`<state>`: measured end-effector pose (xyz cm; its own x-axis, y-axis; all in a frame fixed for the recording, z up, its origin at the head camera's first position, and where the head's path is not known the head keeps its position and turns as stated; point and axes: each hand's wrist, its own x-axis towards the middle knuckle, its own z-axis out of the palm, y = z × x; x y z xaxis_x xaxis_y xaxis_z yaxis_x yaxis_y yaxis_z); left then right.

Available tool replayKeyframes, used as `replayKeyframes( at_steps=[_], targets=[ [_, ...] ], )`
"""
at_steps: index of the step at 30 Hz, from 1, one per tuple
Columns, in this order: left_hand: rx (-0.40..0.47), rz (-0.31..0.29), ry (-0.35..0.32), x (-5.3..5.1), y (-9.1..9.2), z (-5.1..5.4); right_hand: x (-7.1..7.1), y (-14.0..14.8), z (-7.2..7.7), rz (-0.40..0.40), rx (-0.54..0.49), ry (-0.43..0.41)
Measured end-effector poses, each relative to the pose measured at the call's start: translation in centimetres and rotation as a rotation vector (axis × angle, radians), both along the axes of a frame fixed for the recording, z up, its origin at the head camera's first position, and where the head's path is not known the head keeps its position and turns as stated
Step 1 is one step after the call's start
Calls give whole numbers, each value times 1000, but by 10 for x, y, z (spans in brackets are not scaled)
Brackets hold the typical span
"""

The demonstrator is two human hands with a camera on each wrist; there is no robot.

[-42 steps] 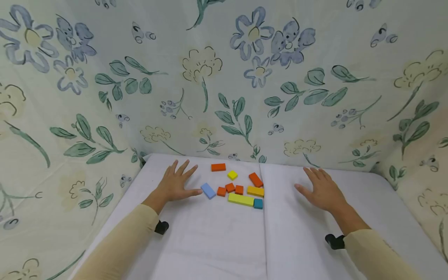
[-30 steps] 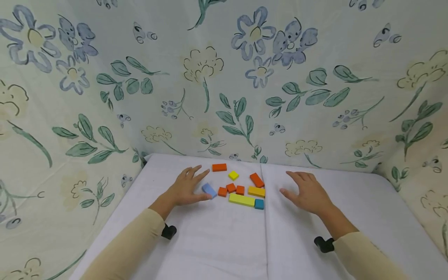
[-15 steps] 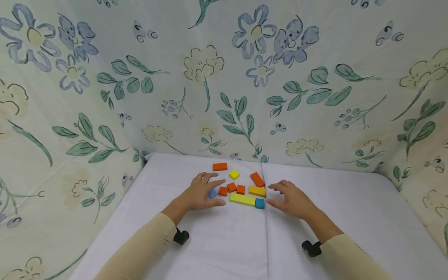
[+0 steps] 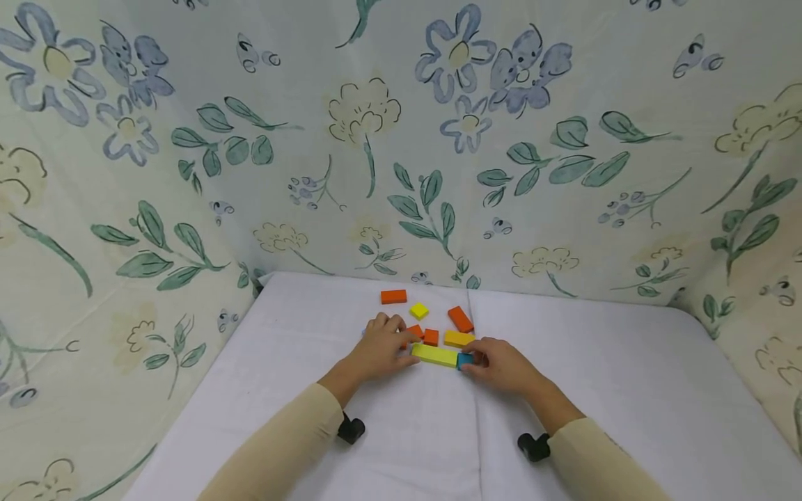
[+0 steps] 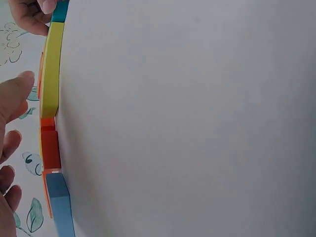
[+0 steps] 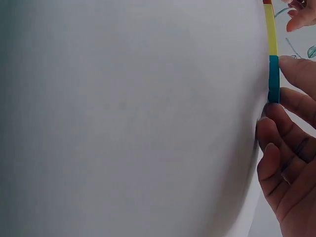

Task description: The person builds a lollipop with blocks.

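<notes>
While low, right hand (fingers bent)

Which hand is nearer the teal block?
Right. The right hand holds the teal block; the left hand is by the opposite end of the long yellow block.

The long block is plain lime yellow. At its right end sits a teal block; behind it, a mustard-yellow bar, small orange-red cubes, two longer orange-red bars and a bright yellow square. Beyond its left end is a light blue block. Under it the worktop is white; behind it, an off-white curtain bears blue flowers, green leaves and pale yellow blooms.
</notes>
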<state>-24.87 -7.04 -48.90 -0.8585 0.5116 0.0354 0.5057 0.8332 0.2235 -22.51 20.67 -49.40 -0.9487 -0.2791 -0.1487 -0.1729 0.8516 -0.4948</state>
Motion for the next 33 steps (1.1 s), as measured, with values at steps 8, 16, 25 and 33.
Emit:
replayKeyframes(
  at_steps=[8, 16, 25, 33],
  targets=[
    [-46, 47, 5, 0, 11, 0, -1, -3, -3, -49, -27, -35],
    [-57, 65, -11, 1, 13, -3, -2, -1, -5, -89, -100, -85],
    [-64, 27, -36, 10, 5, -2, -4, 1, -8, -137, -132, -122],
    [-73, -12, -65, 23, 5, 1, -5, 0, -8, -161, -137, -134]
  ],
)
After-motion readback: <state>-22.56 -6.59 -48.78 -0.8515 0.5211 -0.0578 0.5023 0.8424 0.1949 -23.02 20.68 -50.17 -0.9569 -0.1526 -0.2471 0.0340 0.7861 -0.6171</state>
